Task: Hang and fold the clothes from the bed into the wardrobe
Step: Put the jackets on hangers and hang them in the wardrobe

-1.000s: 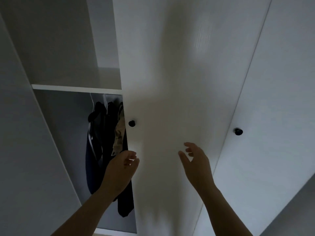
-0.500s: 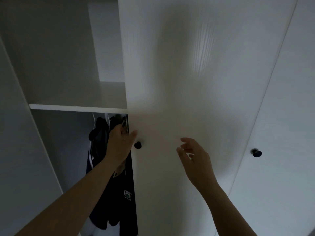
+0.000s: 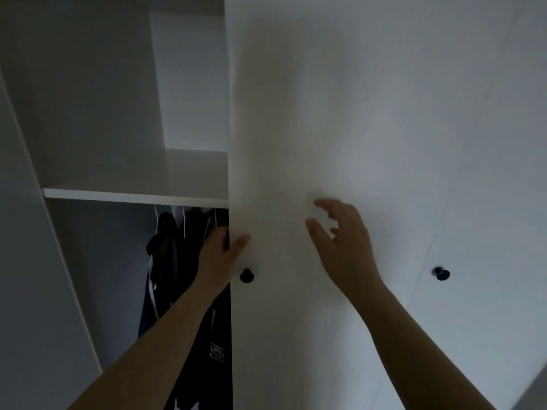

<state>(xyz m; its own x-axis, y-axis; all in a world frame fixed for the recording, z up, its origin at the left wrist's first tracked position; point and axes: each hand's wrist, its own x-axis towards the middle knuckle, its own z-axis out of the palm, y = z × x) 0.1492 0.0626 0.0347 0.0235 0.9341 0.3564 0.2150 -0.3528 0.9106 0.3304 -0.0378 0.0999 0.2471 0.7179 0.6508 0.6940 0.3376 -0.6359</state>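
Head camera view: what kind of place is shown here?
Probably a bedroom, in front of a white wardrobe: dark clothes hang below a shelf, and the door beside them has a round black knob.

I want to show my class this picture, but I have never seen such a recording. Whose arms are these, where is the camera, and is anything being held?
No machine here: the camera sits on a person's head and looks forward over their two bare arms. They face a white wardrobe. Its left part stands open, with a shelf above and dark clothes hanging below. The left hand grips the edge of the door, thumb on its front, just above a black knob. The right hand holds nothing; its fingers are spread before the door, and whether they touch it I cannot tell.
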